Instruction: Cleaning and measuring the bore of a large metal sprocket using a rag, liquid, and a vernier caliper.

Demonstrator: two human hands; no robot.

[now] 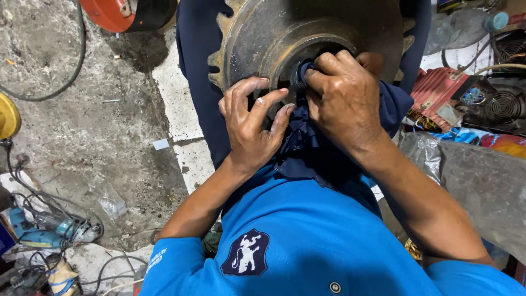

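Dark blue cloth [307, 137], soft and limp, was bunched against the recessed hub of a large toothed metal wheel [263, 33] that stood between the person's knees, close to the chest. The right hand [345, 104] was closed over the wad, fingertips pressing a fold of it into the hub opening. The left hand [252, 120] lay half open just beside it, fingers curled against the cloth and the wheel's face; whether it actually pinched the fabric could not be told. The cloth was judged light and compliant, likely to slip or bunch unless kept gathered, best held by a thick fold near the working end. The wheel appeared to be cast or forged steel, grimy and possibly oily, judged heavy, rigid and slippery; its rim teeth offered the surest purchase, though their edges could nip fingers. Behind the wheel, dark trouser legs [197, 66] framed it. The floor was rough stained concrete [93, 120]. To the left lay a blue power tool [38, 233] with tangled cables; an orange and black drum-shaped object [126, 12] sat at the top edge. To the right were a red finned part [438, 90], a fan grille [504, 107] and a clear plastic sheet [476, 175].
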